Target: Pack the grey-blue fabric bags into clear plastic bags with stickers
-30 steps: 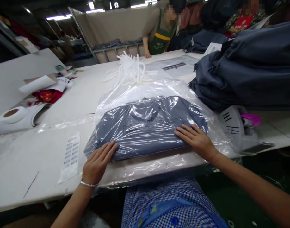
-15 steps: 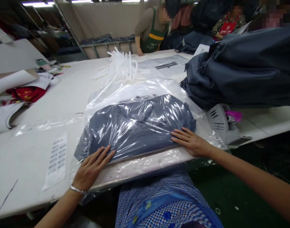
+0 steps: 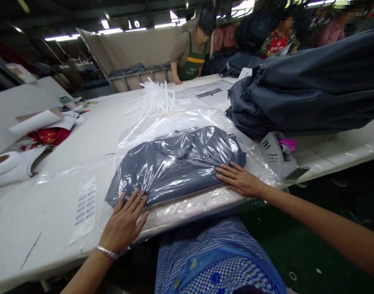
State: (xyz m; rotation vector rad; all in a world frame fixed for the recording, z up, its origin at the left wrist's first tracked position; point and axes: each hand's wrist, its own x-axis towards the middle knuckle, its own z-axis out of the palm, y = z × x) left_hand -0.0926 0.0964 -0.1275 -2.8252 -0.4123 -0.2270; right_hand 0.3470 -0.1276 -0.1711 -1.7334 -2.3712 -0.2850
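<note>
A dark blue bag [image 3: 174, 167] lies flat on the table in front of me, inside a clear plastic bag [image 3: 162, 214] that spreads out past it on all sides. My left hand [image 3: 125, 222] rests on the near left edge of the wrapped bag, fingers stretched over the film. On the near right part lies my right hand [image 3: 240, 179], its fingers flat against the plastic. Neither hand grips anything. To the left of the wrapped bag is a sheet of printed labels [image 3: 85, 208].
A large pile of dark blue bags [image 3: 309, 90] takes up the right side, with a grey bin [image 3: 271, 155] before it. White cords [image 3: 158, 98] lie behind the plastic. Paper rolls [image 3: 12, 163] sit at left. A person in a green apron [image 3: 191, 61] stands across the white table [image 3: 46, 204].
The view has tilted up and shifted slightly. My left thumb has spread away from the fingers, and both hands stay on the wrapped bag.
</note>
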